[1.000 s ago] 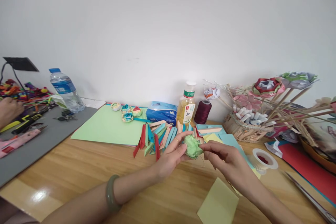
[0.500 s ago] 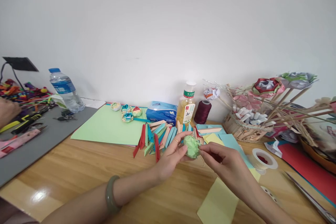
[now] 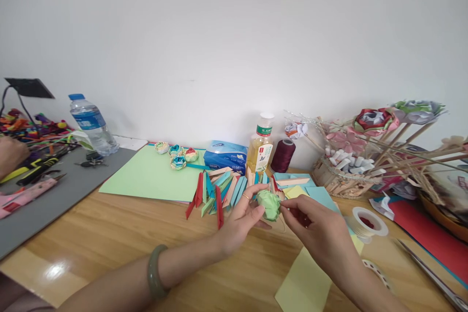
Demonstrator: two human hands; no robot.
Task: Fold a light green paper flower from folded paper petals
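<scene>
A light green paper flower, round and layered, is held above the table between my two hands. My left hand grips it from the left, thumb in front and fingers behind. On the other side my right hand pinches the flower's right edge between thumb and fingertips; exactly what is in that pinch is too small to make out. Behind the flower lie folded paper strips in red, blue, green and peach. A thin pale string hangs just below the flower.
A tissue pack, a tea bottle and a dark red thread cone stand behind. Finished paper rosettes lie on green paper. At right are a white spool and scissors. Another person's hand is far left.
The flower has shifted slightly right and seems turned a little in my hands. My right fingers stay pinched at its edge. Everything on the table rests as before.
</scene>
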